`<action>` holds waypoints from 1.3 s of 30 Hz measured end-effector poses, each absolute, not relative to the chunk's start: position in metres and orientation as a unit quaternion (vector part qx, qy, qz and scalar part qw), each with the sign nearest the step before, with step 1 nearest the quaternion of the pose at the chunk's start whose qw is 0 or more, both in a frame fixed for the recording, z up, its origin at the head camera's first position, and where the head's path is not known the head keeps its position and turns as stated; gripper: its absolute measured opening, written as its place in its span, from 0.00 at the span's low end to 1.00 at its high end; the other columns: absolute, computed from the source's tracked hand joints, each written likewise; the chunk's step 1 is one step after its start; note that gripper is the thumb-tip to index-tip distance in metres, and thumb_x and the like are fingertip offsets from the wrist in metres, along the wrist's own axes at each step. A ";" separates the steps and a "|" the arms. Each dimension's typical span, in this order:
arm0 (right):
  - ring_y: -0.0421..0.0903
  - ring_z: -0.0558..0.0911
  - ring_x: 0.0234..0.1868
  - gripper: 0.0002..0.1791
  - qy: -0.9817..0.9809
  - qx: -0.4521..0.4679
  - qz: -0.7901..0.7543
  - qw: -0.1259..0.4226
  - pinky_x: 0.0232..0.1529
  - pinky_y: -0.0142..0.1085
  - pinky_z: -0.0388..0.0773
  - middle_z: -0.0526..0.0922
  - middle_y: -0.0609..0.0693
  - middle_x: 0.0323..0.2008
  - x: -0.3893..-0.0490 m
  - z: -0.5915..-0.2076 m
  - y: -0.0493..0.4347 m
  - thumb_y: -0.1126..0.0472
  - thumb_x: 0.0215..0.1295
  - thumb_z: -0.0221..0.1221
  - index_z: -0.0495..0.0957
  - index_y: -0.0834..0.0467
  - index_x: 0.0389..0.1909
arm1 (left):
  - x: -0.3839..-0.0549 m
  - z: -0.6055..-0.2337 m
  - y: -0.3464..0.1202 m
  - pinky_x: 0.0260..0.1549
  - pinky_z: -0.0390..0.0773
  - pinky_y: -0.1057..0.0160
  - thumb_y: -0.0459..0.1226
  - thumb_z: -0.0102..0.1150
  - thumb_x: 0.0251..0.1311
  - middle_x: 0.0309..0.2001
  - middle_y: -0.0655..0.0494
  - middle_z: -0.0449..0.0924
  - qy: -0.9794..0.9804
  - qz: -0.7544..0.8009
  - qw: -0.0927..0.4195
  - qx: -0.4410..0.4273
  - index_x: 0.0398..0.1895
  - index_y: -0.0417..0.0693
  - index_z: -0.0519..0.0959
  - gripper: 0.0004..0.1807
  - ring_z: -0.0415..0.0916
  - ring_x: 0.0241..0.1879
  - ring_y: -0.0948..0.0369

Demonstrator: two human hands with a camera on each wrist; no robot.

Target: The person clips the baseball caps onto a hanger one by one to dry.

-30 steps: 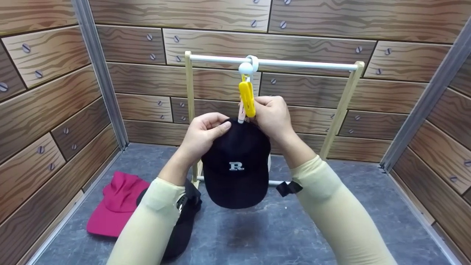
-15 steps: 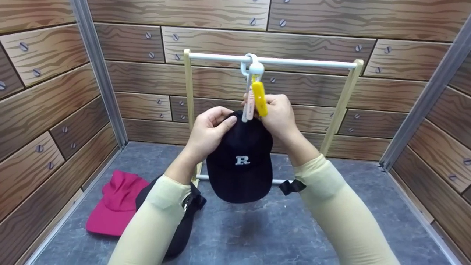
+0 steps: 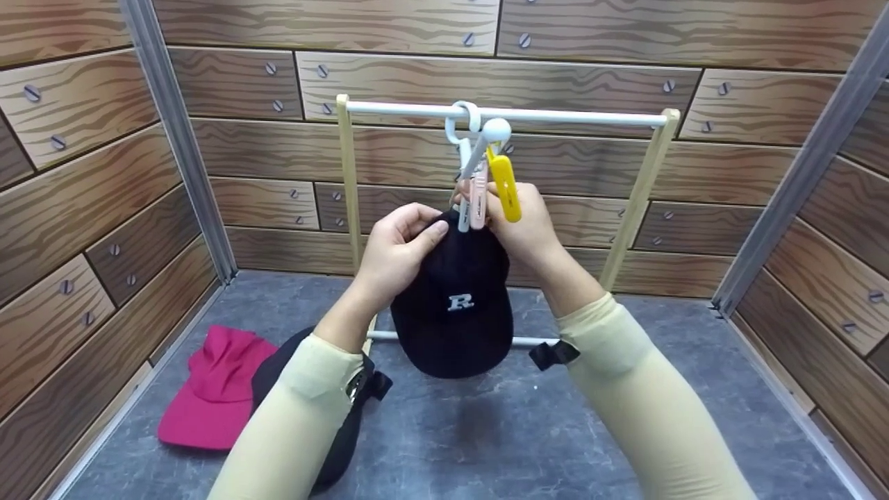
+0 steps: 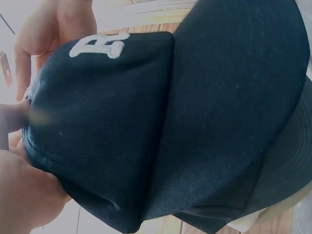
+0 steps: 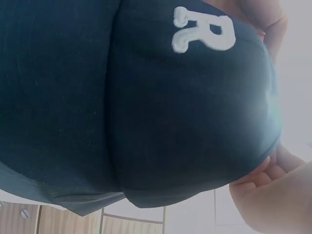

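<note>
A black baseball cap (image 3: 451, 278) with a white letter R hangs crown up, brim down, in front of the rack. My left hand (image 3: 399, 246) pinches its crown near the top, thumb in front. My right hand (image 3: 524, 219) is at the crown's other side, fingers curled behind a hanging clip hanger (image 3: 476, 156); they seem to pinch a clip there, mostly hidden. A yellow clip (image 3: 505, 187), a pink clip (image 3: 478, 201) and a white clip (image 3: 464, 214) hang in front of them. The cap fills much of both wrist views.
The hanger's hook sits on the white rail (image 3: 569, 118) of a wooden-post rack (image 3: 347, 173). A crimson cap (image 3: 215, 396) and another black cap (image 3: 340, 444), partly behind my left sleeve, lie on the grey floor (image 3: 542, 430). Wood-patterned walls surround the space.
The hanger has turned, its white ball end and yellow clip swinging right. The pink and white clips show more. Both hands and the cap have shifted slightly up and right.
</note>
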State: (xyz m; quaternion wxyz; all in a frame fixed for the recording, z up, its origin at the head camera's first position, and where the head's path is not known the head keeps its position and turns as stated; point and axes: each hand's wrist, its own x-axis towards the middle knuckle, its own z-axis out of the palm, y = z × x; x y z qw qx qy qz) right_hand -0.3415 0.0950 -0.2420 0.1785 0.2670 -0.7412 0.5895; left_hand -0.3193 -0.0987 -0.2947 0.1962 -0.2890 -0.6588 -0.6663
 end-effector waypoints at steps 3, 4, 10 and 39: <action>0.43 0.89 0.45 0.15 -0.736 0.270 0.596 0.172 0.47 0.32 0.82 0.94 0.55 0.42 -0.343 -0.245 0.096 0.59 0.82 0.64 0.92 0.68 0.46 | -0.320 -0.295 -0.097 0.37 0.81 0.67 0.28 0.65 0.77 0.33 0.56 0.89 -0.665 -0.658 0.198 -0.292 0.47 0.30 0.85 0.05 0.82 0.32 0.66; 0.44 0.89 0.46 0.15 -0.737 0.271 0.594 0.173 0.48 0.33 0.83 0.94 0.56 0.42 -0.344 -0.246 0.096 0.59 0.82 0.64 0.92 0.68 0.45 | -0.321 -0.296 -0.097 0.37 0.81 0.67 0.28 0.65 0.77 0.33 0.56 0.89 -0.667 -0.656 0.198 -0.292 0.47 0.31 0.85 0.05 0.82 0.32 0.65; 0.45 0.88 0.47 0.17 -0.767 0.269 0.543 0.210 0.50 0.33 0.82 0.94 0.56 0.43 -0.348 -0.254 0.101 0.56 0.84 0.62 0.93 0.65 0.47 | -0.322 -0.302 -0.099 0.41 0.82 0.65 0.30 0.66 0.77 0.38 0.51 0.92 -0.679 -0.646 0.200 -0.284 0.48 0.34 0.85 0.06 0.84 0.36 0.64; 0.44 0.86 0.45 0.12 -0.720 0.233 0.600 0.259 0.51 0.33 0.80 0.92 0.53 0.45 -0.354 -0.328 0.122 0.60 0.81 0.66 0.90 0.64 0.52 | -0.314 -0.352 -0.113 0.53 0.80 0.57 0.43 0.71 0.76 0.44 0.56 0.86 -0.746 -0.577 0.225 -0.245 0.53 0.43 0.84 0.14 0.82 0.48 0.57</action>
